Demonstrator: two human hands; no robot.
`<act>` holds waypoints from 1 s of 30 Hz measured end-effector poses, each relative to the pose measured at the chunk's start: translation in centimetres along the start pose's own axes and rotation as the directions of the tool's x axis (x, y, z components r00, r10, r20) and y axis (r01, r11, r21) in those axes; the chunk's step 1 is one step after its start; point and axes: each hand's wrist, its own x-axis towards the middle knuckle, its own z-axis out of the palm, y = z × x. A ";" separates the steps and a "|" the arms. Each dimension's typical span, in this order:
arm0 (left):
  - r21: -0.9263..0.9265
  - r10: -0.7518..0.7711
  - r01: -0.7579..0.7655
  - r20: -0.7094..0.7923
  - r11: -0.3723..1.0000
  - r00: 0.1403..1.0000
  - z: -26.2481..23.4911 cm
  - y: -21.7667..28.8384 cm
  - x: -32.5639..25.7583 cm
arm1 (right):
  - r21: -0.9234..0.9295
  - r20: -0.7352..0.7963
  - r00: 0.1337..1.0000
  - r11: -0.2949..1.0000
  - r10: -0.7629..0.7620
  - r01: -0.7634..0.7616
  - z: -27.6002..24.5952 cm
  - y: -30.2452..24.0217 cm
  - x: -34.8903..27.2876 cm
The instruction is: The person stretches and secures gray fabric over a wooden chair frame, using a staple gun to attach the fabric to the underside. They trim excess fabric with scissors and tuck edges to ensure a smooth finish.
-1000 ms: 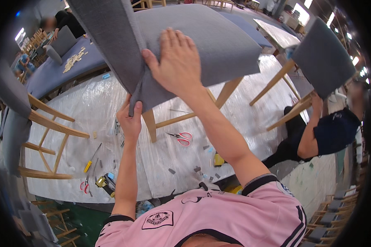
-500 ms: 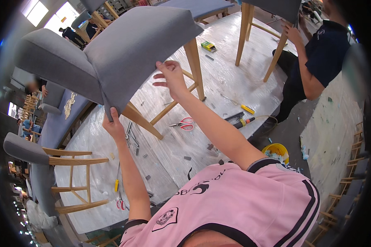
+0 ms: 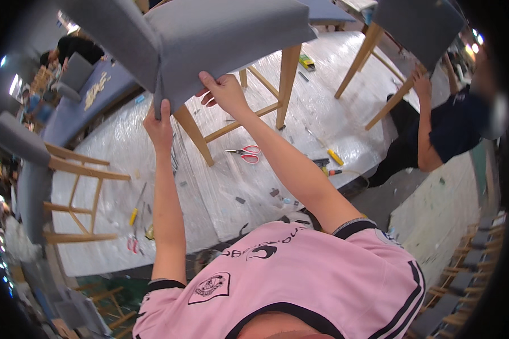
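Note:
A grey upholstered chair [image 3: 220, 34] with wooden legs stands upright on the plastic-covered table in front of me. My left hand [image 3: 159, 124] is closed on the fabric at the seat's lower corner, beside the backrest, with its thumb up against the cloth. Farther right along the same lower edge, my right hand [image 3: 226, 97] has its thumb pressed on the outer face of the fabric cover [image 3: 192, 62]. Its other fingers curl under that edge, partly hidden. Red-handled scissors [image 3: 247, 153] lie on the table between my forearms, near a chair leg.
A yellow-handled screwdriver [image 3: 332, 153] and a corded tool [image 3: 331, 171] lie to the right. A small yellow-green box [image 3: 306, 62] sits beyond the chair. Another grey chair [image 3: 34, 169] lies at left. At right, a co-worker [image 3: 455, 121] holds another chair [image 3: 415, 28].
My view has shifted, so the chair sits higher in it. My right hand's fingers, spread before, now curl under the seat edge. My left hand keeps its hold at the corner.

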 end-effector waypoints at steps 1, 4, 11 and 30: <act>-0.036 0.007 -0.008 -0.021 0.999 1.000 -0.3 -0.2 -0.1 | -0.031 -0.007 1.000 0.999 -0.029 0.028 0.7 0.0 -0.2; -0.120 0.002 -0.013 -0.087 0.993 0.996 0.7 -1.2 0.0 | -0.189 -0.139 0.983 0.978 -0.119 0.092 0.6 2.0 -0.2; -0.299 -0.042 -0.047 -0.287 0.953 0.957 5.8 0.4 -5.2 | -0.308 -0.196 0.965 0.945 -0.175 0.109 0.9 3.6 0.3; 0.211 0.088 -0.042 -0.212 0.976 0.973 3.4 4.8 -0.3 | -0.591 -0.063 0.994 0.806 -0.090 0.036 -3.7 -4.7 -2.6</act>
